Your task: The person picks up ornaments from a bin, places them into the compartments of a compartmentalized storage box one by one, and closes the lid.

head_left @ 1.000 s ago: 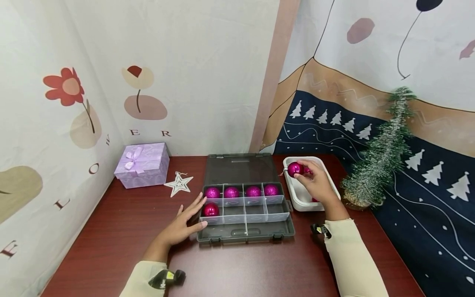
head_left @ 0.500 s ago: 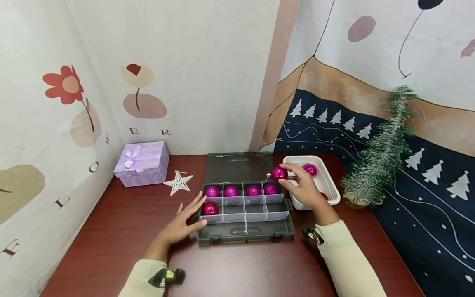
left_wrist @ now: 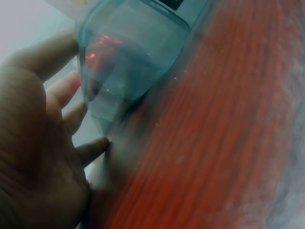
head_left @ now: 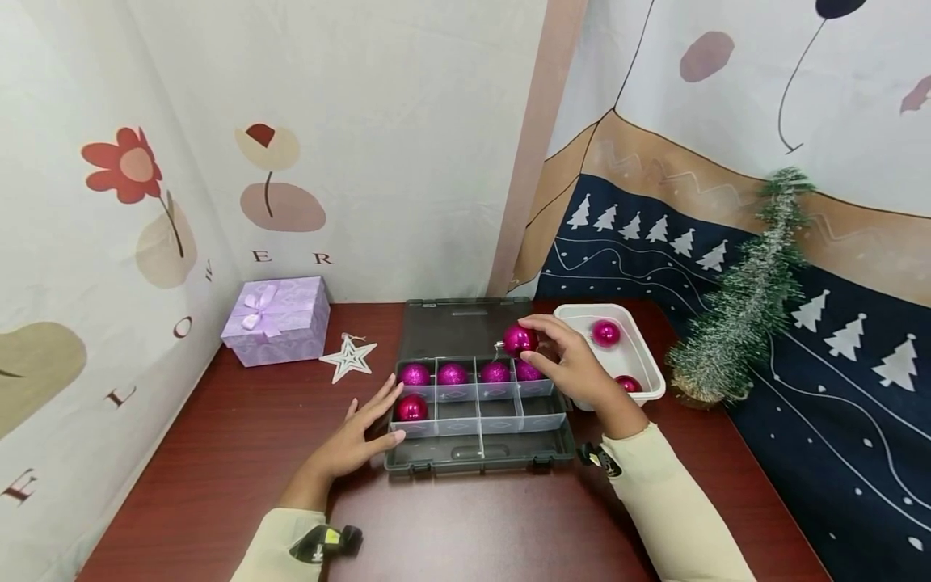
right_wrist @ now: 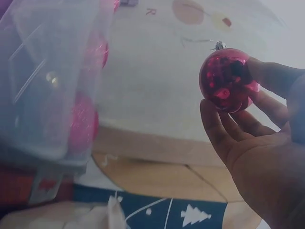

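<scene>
- 1 shiny pink ball (head_left: 520,341): in the air above the back row of the dark box (head_left: 436,467), metal cap (right_wrist: 219,46) pointing left in the head view.
- Right hand (head_left: 575,364): thumb and fingers pinch the ball.
- Left hand (head_left: 356,440): fingers spread, nearly straight, at the box's left edge; grips nothing.
- Box contents: 4 glittery balls (head_left: 415,374) along back row, 1 other shiny ball (head_left: 412,407) at left of middle row.
- White tub (head_left: 618,356), right of box: 2 more balls (head_left: 606,333).
- Step, judged: placing; ball not yet set down. Next move likely calls for lowering it past the dividers (head_left: 457,424) into a middle-row compartment, then releasing. Which compartment: cannot tell.
</scene>
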Demonstrator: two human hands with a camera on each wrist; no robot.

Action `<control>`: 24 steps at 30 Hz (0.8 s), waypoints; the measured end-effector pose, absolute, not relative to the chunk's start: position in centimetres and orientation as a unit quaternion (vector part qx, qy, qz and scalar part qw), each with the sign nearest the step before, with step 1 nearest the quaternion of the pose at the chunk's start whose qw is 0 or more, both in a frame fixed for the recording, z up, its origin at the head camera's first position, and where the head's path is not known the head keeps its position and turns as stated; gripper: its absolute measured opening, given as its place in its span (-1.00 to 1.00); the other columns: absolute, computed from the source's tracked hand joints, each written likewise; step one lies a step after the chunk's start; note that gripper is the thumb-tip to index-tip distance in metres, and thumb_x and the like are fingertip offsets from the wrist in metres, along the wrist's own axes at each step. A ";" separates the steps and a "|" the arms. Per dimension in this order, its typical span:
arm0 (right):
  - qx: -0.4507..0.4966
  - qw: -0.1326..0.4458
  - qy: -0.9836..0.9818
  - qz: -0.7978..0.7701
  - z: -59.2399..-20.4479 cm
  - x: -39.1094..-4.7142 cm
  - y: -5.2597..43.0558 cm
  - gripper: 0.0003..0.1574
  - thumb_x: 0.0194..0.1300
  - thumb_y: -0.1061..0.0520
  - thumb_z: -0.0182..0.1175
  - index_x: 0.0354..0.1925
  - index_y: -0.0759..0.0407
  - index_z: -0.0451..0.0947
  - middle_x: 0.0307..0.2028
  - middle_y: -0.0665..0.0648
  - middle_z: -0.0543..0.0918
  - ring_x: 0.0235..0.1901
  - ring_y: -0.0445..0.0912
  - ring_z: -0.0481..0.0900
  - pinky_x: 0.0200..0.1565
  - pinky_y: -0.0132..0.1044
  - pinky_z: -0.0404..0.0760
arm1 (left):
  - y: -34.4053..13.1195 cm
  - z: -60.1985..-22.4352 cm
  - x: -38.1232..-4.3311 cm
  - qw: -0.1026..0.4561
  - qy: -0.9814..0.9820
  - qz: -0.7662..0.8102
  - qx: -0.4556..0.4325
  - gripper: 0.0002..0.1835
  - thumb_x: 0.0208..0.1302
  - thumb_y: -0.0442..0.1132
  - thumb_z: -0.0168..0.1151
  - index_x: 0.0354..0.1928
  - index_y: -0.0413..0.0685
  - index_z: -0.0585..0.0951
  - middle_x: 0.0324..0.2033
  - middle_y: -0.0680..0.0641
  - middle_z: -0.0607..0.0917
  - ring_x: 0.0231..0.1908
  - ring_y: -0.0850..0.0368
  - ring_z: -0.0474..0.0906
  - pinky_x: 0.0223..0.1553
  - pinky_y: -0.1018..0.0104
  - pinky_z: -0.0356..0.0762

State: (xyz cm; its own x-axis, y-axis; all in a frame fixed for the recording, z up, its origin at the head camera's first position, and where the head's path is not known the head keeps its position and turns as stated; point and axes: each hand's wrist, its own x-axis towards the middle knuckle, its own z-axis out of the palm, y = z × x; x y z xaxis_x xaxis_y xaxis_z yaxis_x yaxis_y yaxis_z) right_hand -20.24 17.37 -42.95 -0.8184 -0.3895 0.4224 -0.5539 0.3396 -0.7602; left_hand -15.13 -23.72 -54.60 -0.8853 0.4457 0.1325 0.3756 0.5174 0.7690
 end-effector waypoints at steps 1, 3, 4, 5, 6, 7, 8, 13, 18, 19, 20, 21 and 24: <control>0.296 0.080 -0.811 0.498 -42.8 -20.3 17.0 -0.40 0.45 0.34 0.40 0.40 0.29 0.57 0.38 0.34 0.60 0.23 0.20 0.66 0.17 -0.52 0.69 | -23.7 -54.6 -15.1 0.041 0.870 0.430 0.236 -0.09 0.49 0.00 0.37 0.76 0.12 0.19 0.78 -0.19 0.00 0.71 -0.48 -0.01 0.50 -0.77 -0.52; 0.308 0.075 -0.808 0.496 -42.4 -20.3 16.4 -0.39 0.45 0.35 0.40 0.40 0.30 0.57 0.38 0.34 0.60 0.25 0.22 0.67 0.22 -0.44 0.71 | -23.8 -54.6 -15.1 0.041 0.870 0.432 0.235 -0.09 0.49 -0.01 0.37 0.76 0.12 0.19 0.78 -0.19 0.00 0.71 -0.47 -0.01 0.50 -0.76 -0.52; 0.314 0.074 -0.808 0.493 -42.3 -20.3 16.2 -0.40 0.45 0.35 0.39 0.40 0.31 0.57 0.38 0.35 0.61 0.25 0.21 0.67 0.23 -0.37 0.74 | -23.8 -54.5 -15.1 0.041 0.870 0.431 0.235 -0.09 0.49 0.00 0.37 0.76 0.12 0.18 0.78 -0.19 0.00 0.71 -0.48 0.00 0.50 -0.76 -0.52; 0.319 0.071 -0.808 0.490 -42.3 -20.3 15.9 -0.40 0.45 0.34 0.39 0.40 0.31 0.57 0.38 0.34 0.61 0.26 0.21 0.67 0.25 -0.29 0.76 | -23.8 -54.5 -15.1 0.041 0.870 0.431 0.236 -0.09 0.49 -0.01 0.37 0.76 0.11 0.18 0.78 -0.20 0.00 0.71 -0.48 0.00 0.50 -0.76 -0.52; 0.324 0.069 -0.808 0.488 -42.2 -20.4 15.6 -0.40 0.45 0.34 0.40 0.40 0.31 0.57 0.37 0.34 0.62 0.26 0.20 0.67 0.27 -0.19 0.77 | -23.8 -54.5 -15.1 0.041 0.870 0.431 0.236 -0.09 0.50 0.00 0.37 0.76 0.11 0.18 0.78 -0.20 0.00 0.70 -0.49 0.00 0.50 -0.77 -0.52; 0.327 0.066 -0.808 0.485 -42.2 -20.4 15.4 -0.40 0.44 0.34 0.41 0.39 0.30 0.58 0.37 0.33 0.62 0.27 0.20 0.67 0.27 -0.10 0.78 | -23.8 -54.5 -15.1 0.042 0.870 0.430 0.236 -0.09 0.50 0.00 0.36 0.76 0.11 0.18 0.78 -0.21 0.00 0.70 -0.49 0.00 0.50 -0.76 -0.51; 0.331 0.064 -0.809 0.481 -42.2 -20.4 15.2 -0.41 0.45 0.33 0.40 0.39 0.28 0.58 0.37 0.32 0.63 0.27 0.19 0.68 0.28 -0.02 0.77 | -23.8 -54.5 -15.1 0.042 0.871 0.430 0.235 -0.09 0.50 0.00 0.36 0.76 0.11 0.17 0.78 -0.21 0.00 0.70 -0.49 0.00 0.50 -0.76 -0.51; 0.347 0.045 -0.811 0.468 -42.4 -20.7 14.3 -0.42 0.47 0.28 0.41 0.40 0.24 0.58 0.36 0.28 0.64 0.31 0.16 0.66 0.31 0.16 0.73 | -23.8 -54.5 -15.2 0.041 0.873 0.427 0.234 -0.10 0.51 0.00 0.36 0.76 0.12 0.17 0.78 -0.20 0.00 0.71 -0.47 0.00 0.51 -0.76 -0.51; 0.359 0.016 -0.821 0.445 -42.7 -21.3 13.5 -0.41 0.47 0.26 0.41 0.41 0.23 0.58 0.36 0.25 0.65 0.32 0.14 0.64 0.36 0.20 0.68 | -23.8 -54.5 -15.2 0.041 0.871 0.429 0.234 -0.10 0.50 0.00 0.36 0.76 0.10 0.18 0.78 -0.19 0.00 0.71 -0.46 0.01 0.51 -0.76 -0.52; 0.362 0.008 -0.823 0.438 -42.7 -21.4 13.4 -0.41 0.47 0.26 0.40 0.41 0.22 0.58 0.37 0.25 0.65 0.33 0.14 0.64 0.38 0.19 0.67 | -23.8 -54.5 -15.2 0.041 0.871 0.429 0.234 -0.10 0.50 0.00 0.36 0.76 0.10 0.18 0.78 -0.19 0.00 0.71 -0.46 0.00 0.51 -0.76 -0.52; 0.366 0.000 -0.825 0.430 -42.7 -21.5 13.3 -0.40 0.48 0.26 0.40 0.42 0.22 0.58 0.37 0.24 0.65 0.34 0.14 0.63 0.40 0.19 0.65 | -23.8 -54.5 -15.2 0.042 0.871 0.429 0.234 -0.09 0.50 0.01 0.36 0.76 0.10 0.18 0.78 -0.19 0.00 0.71 -0.47 0.00 0.51 -0.76 -0.52; 0.370 -0.009 -0.828 0.422 -42.8 -21.6 13.1 -0.40 0.48 0.26 0.40 0.42 0.21 0.57 0.38 0.23 0.66 0.35 0.13 0.62 0.42 0.17 0.64 | -23.8 -54.5 -15.2 0.043 0.871 0.429 0.234 -0.09 0.50 0.01 0.36 0.76 0.11 0.18 0.79 -0.19 0.00 0.71 -0.47 0.00 0.51 -0.76 -0.52; 0.383 -0.034 -0.829 0.406 -42.9 -22.1 12.8 -0.39 0.48 0.24 0.41 0.43 0.19 0.57 0.38 0.22 0.66 0.39 0.13 0.60 0.46 0.16 0.60 | -23.8 -54.5 -15.2 0.044 0.871 0.431 0.233 -0.09 0.50 0.00 0.36 0.76 0.11 0.18 0.79 -0.18 0.00 0.71 -0.47 0.00 0.51 -0.76 -0.52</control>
